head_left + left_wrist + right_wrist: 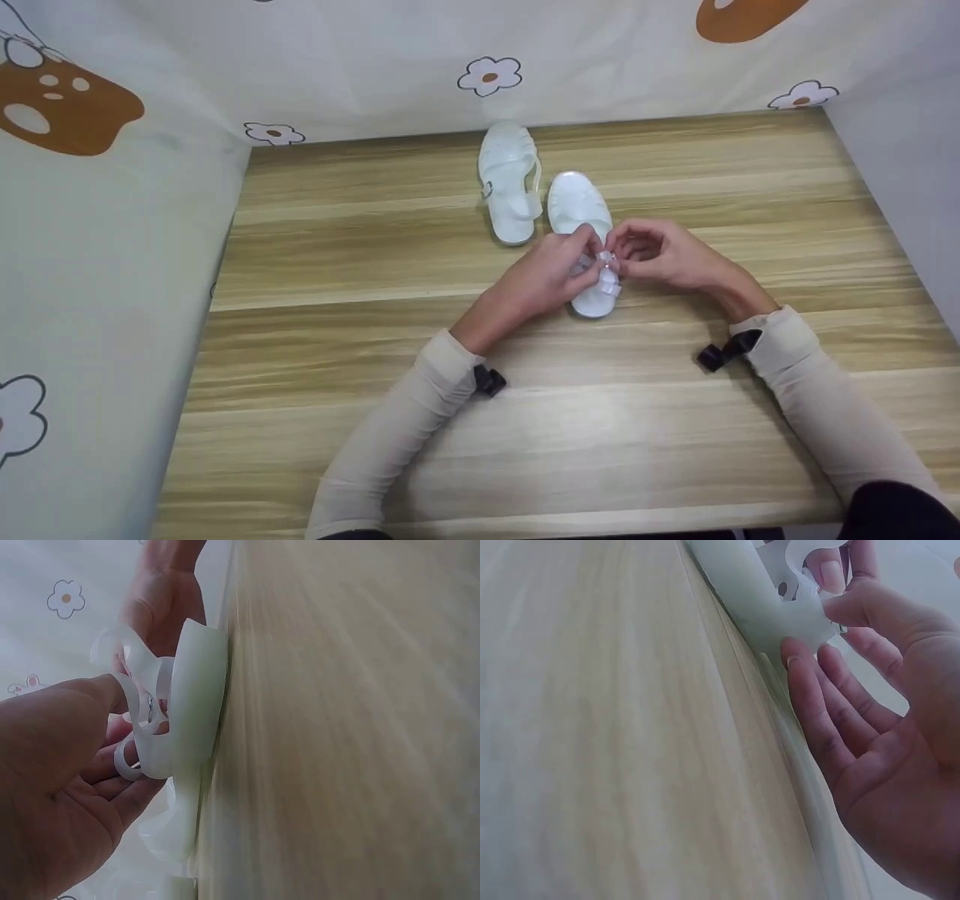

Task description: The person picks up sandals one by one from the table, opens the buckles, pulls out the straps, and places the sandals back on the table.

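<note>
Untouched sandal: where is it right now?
In the head view, the untouched sandal lies on the table, just left of the handled sandal, near the flowered backdrop.

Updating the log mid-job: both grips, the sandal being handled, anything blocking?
Left grip, right grip both at strap of nearer sandal. Sole-down on wood-grain surface. Second sandal beyond, leftward; no obstruction seen.

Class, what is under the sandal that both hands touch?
The sandal sits on a wood-grain surface, visible around it; the patch directly beneath is covered and cannot be seen.
</note>
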A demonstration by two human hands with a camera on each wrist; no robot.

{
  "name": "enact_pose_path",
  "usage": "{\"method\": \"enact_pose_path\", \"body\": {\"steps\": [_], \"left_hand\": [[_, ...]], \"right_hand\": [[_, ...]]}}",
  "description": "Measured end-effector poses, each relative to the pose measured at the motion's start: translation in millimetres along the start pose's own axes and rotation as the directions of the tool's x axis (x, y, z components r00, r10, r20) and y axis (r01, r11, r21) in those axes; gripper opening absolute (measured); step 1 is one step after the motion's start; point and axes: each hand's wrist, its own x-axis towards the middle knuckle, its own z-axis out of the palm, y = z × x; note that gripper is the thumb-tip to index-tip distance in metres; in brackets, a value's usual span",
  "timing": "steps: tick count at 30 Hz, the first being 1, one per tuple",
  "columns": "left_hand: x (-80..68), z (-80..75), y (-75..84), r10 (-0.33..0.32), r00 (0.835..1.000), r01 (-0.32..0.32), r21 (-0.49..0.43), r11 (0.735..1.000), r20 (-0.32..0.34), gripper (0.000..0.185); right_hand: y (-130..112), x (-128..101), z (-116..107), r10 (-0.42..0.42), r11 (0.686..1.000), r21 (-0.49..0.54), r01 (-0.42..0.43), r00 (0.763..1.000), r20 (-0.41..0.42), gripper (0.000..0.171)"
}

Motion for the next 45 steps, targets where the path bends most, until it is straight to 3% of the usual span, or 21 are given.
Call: {"method": "enact_pose_path", "body": {"steps": [9, 17, 22, 25, 30, 39, 45], "left_hand": [[-1.2, 0.0, -0.1, 0.032, 0.999, -0.032, 0.045, 0.998, 0.017, 0.02], [-0.6, -1.4, -5.5, 0.051, 0.999, -0.051, -0.018, 0.999, 0.009, 0.02], [-1.4, -0.5, -6.6, 0.046, 0.999, -0.046, -0.054, 0.997, -0.004, 0.021], [-1.7, 0.4, -6.7, 0.039, 0.999, -0.039, -0.06, 0.997, 0.002, 0.024], [-0.9, 0.2, -7.4, 0.005, 1.0, -0.006, -0.069, 0.998, -0.008, 0.025], [-1.0, -0.6, -4.6, -0.062, 0.998, 0.061, -0.136, 0.989, -0.003, 0.022], [-0.3, 1.0, -3.0, -0.093, 0.996, 0.091, -0.134, 0.987, -0.008, 0.022]], "right_hand": [[-1.0, -0.6, -3.7, 0.023, 1.0, 0.012, -0.024, 0.999, 0.039, 0.029], [-1.5, -0.7, -3.0, 0.016, 1.0, -0.001, -0.016, 0.999, 0.043, 0.025], [-3.9, -1.1, -2.2, 0.023, 0.997, -0.071, -0.019, 0.998, 0.06, 0.024], [-4.6, -1.8, -2.8, 0.025, 0.995, -0.095, -0.019, 0.998, 0.062, 0.019], [-6.8, -3.0, -5.7, -0.02, 0.998, -0.051, 0.024, 0.997, 0.068, 0.009], [-10.5, -3.6, -6.8, -0.056, 0.995, -0.075, 0.061, 0.996, 0.073, 0.006], [-8.4, -3.6, -5.6, -0.061, 0.996, -0.068, 0.065, 0.996, 0.061, 0.007]]}}
